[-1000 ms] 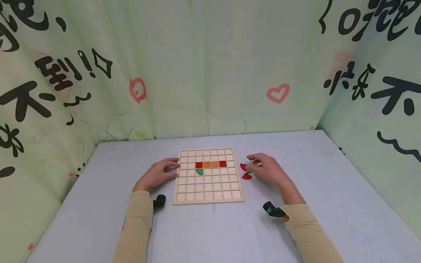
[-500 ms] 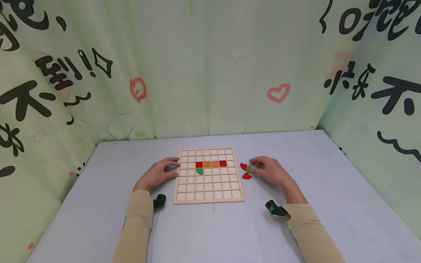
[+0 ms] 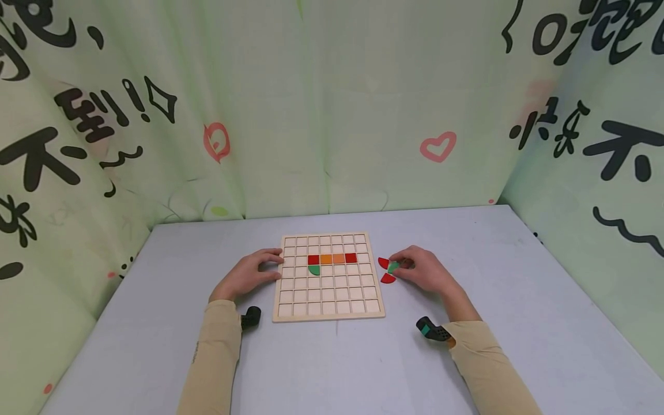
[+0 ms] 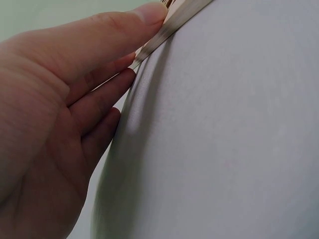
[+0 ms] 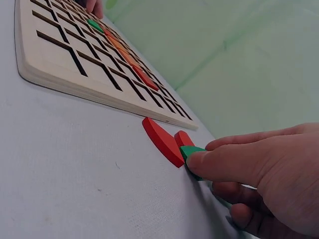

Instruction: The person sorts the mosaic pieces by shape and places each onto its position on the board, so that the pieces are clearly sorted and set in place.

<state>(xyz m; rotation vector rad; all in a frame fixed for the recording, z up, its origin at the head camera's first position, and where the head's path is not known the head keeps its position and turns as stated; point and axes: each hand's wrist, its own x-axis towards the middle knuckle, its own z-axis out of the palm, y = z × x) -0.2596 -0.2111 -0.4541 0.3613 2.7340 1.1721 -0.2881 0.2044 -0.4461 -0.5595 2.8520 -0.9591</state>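
A pale green curtain (image 3: pixel 321 115) printed with black lettering hangs behind a white table (image 3: pixel 337 369). On it lies a wooden grid board (image 3: pixel 329 297), bearing a row of red and orange squares (image 3: pixel 332 259). Your left hand (image 3: pixel 251 274) rests its fairly straight fingers and thumb, spread apart, against the board's left edge. Right of the board, your right hand (image 3: pixel 422 268) pinches a green piece (image 5: pixel 192 150) between thumb and finger, just beside two red pieces (image 3: pixel 388 278); whether it is off the table is unclear. The piece looks light, stiff and hard to break, perhaps slightly slippery on its smooth face. Opposite edges probably give the surest hold, with fingertips kept off the neighbouring reds.
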